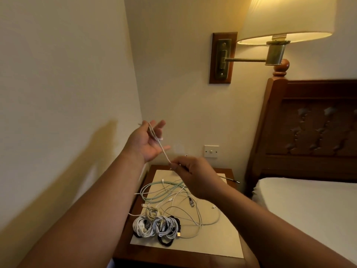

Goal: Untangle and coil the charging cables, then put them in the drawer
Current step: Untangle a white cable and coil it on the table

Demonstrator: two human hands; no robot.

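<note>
A white cable (164,150) stretches through the air between my two hands above the nightstand (228,172). Turns of it lie across the palm of my left hand (147,141), whose fingers are spread and nearly straight. My right hand (193,175) pinches the cable lower down between thumb and fingers. Below, on the nightstand's white top, loose white and pale green cables (173,196) lie tangled. Several coiled white and black cables (156,227) sit bunched at the front left. No drawer shows in this view.
A wall lamp (278,26) on a swing arm hangs lit above the right side. The bed (309,206) and its carved wooden headboard (313,128) stand to the right. A wall switch (211,151) sits behind the nightstand. The wall runs close on the left.
</note>
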